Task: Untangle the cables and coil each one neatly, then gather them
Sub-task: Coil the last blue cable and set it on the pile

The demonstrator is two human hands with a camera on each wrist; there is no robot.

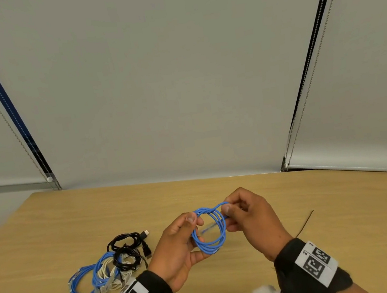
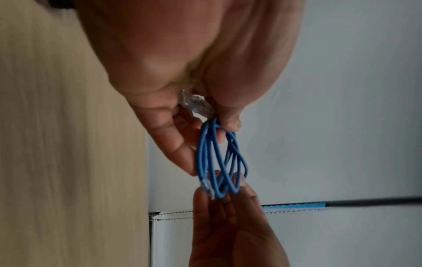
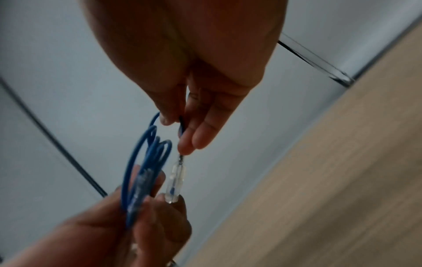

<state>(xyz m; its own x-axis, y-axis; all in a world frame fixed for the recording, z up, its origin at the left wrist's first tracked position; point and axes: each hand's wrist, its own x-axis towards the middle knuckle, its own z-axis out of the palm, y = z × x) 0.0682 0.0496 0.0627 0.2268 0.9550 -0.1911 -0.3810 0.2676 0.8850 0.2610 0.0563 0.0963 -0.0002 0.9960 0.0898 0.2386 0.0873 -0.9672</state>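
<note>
Currently: done coils (image 1: 105, 271) piled far left on table (image 1: 318, 203). Left hand (image 1: 176, 247) pinching blue coil (image 1: 208, 230) midair, loop plane upright; right hand (image 1: 249, 220) pinching tail end (image 3: 175, 182) beside it, nearer for the wrap.

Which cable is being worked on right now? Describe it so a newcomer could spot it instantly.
On the wooden table, look above its near middle, where both hands meet. The left hand and right hand hold a small blue coil in the air. Unlike the coiled cables lying at the left, it is lifted off the table.
</note>
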